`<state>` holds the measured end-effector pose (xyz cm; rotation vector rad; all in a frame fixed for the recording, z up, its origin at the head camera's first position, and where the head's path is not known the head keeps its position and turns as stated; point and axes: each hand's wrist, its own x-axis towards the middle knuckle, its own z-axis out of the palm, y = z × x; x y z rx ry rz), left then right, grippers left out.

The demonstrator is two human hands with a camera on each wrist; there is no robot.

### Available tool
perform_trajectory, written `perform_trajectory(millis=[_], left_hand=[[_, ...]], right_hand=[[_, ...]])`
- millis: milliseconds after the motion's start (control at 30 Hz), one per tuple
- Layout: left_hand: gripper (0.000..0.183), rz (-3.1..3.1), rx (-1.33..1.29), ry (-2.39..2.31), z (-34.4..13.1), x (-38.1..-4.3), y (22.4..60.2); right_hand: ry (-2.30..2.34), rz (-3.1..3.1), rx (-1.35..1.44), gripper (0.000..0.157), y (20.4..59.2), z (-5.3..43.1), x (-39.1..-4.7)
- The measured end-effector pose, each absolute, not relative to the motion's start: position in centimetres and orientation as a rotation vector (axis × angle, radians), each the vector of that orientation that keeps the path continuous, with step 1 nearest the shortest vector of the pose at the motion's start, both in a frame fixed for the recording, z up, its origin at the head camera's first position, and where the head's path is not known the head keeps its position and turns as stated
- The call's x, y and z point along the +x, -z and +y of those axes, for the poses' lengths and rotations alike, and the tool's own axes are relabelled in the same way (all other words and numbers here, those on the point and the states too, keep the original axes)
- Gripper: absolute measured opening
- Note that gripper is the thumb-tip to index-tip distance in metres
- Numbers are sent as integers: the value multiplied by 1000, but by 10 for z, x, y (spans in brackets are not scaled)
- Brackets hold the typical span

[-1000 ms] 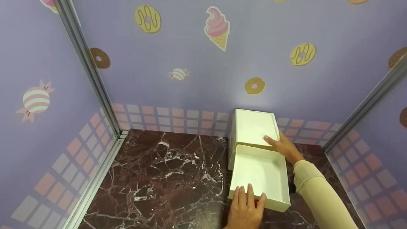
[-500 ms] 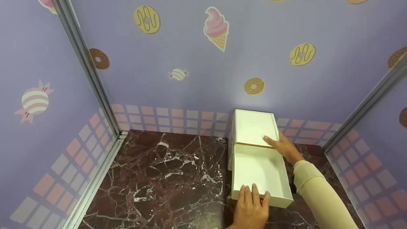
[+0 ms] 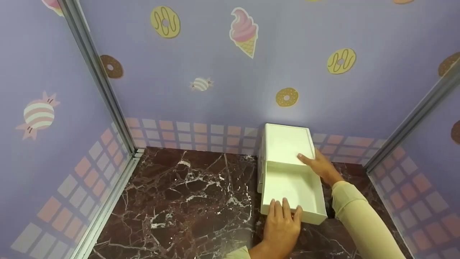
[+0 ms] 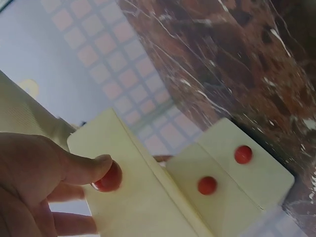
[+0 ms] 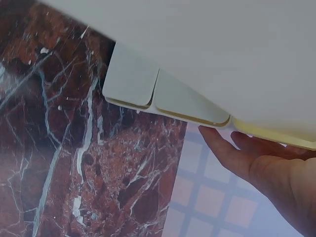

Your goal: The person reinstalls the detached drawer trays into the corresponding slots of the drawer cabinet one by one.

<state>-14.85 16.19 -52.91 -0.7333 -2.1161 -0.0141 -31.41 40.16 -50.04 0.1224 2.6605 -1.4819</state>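
A small white cabinet [image 3: 287, 144] stands against the back wall, right of centre in the head view. Its top drawer [image 3: 293, 187] is pulled well out, and nothing shows inside. My left hand [image 3: 282, 228] pinches the drawer front, fingertips over the rim and thumb on a round red knob [image 4: 108, 177]. Below, in the left wrist view, two lower drawer fronts carry red knobs, a middle knob [image 4: 207, 185] and a bottom knob [image 4: 243, 154]. My right hand [image 3: 321, 167] rests at the cabinet's right edge, thumb across the top and extended fingers against the side.
Dark red marble surface [image 3: 187, 201] spreads left of the cabinet. A purple back wall [image 3: 201, 50] with dessert pictures stands directly behind it. Side panels meet that wall at metal corner posts, a left post [image 3: 102, 79] and a right post [image 3: 409, 124].
The drawer first straightens and lines up with the cabinet, then slides a little inward. My left hand moves with it, first rightward, then toward the wall. My right hand stays in place.
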Motion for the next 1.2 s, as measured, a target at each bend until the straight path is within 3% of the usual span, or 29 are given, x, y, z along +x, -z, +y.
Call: perform_trajectory(millis=[567,800,1200], left_hand=[[40,-2179,-750,-59,183,-201,539],[41,-2203,-770,-41,185,-219,541],[42,-2160,-764,67,186,-221,547]], right_hand=[[1509,2649,41,85,478,389,-301],[1520,2651,92,88,493,396,-314],[1526,2686,61,85,499,399,-317]])
